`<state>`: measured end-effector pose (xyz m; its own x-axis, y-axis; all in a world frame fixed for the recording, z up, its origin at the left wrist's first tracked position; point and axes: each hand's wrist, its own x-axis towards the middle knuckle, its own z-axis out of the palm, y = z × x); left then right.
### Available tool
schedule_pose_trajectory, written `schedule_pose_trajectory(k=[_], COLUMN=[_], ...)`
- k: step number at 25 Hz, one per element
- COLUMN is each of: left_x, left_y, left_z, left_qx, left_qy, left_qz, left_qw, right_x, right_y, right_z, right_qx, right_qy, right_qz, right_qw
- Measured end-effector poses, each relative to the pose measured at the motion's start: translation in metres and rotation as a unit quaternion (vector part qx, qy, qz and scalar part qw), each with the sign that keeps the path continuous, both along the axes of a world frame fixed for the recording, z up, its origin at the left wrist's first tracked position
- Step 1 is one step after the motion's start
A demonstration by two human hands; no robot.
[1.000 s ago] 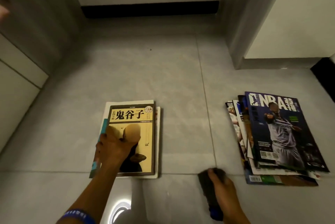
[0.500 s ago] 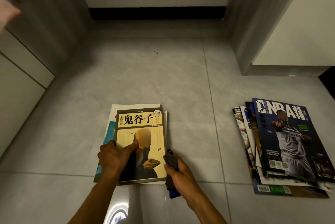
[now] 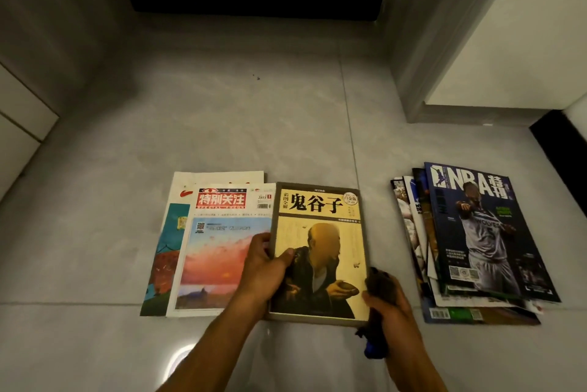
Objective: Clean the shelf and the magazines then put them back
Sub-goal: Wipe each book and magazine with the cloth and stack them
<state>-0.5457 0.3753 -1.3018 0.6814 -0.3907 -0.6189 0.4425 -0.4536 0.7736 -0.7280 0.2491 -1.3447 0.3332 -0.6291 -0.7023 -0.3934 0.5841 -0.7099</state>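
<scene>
Now yellow book (image 3: 320, 233) in left hand (image 3: 263, 268)

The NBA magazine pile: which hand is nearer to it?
Right. The right hand, gripping a dark cloth, sits just left of the NBA magazine pile; the left hand holds the yellow book's far edge.

This looks like a room or hallway in a home. The floor (image 3: 254, 125) is laid with large glossy grey tiles that mirror a ceiling light, and plain white walls (image 3: 508, 42) meet it along a black skirting strip (image 3: 254, 6). A grey door frame (image 3: 422, 52) stands at the right, and pale cabinet panels (image 3: 19, 118) run along the left. Reading matter lies on the tiles: a yellow book (image 3: 320, 248), magazines (image 3: 219, 252) beside it, and a basketball magazine pile (image 3: 476, 242).
</scene>
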Motion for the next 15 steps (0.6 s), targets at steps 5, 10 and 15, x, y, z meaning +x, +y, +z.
schedule_pose_trajectory(k=[5, 10, 15], left_x=[-0.037, -0.048, -0.044], left_y=[-0.018, -0.019, -0.015], left_z=[-0.024, -0.022, -0.026], left_qx=[0.024, 0.136, 0.145], left_qy=[0.004, -0.184, -0.304], left_qz=[-0.08, -0.179, -0.269], left_qw=[0.996, 0.957, 0.902], right_x=[-0.036, -0.046, 0.015], right_y=[-0.024, -0.024, -0.042], right_z=[0.006, -0.008, -0.003], right_qx=[-0.072, -0.274, -0.497], right_qy=[0.018, 0.144, 0.155], right_qz=[0.029, 0.171, 0.163], right_qw=[0.997, 0.935, 0.838])
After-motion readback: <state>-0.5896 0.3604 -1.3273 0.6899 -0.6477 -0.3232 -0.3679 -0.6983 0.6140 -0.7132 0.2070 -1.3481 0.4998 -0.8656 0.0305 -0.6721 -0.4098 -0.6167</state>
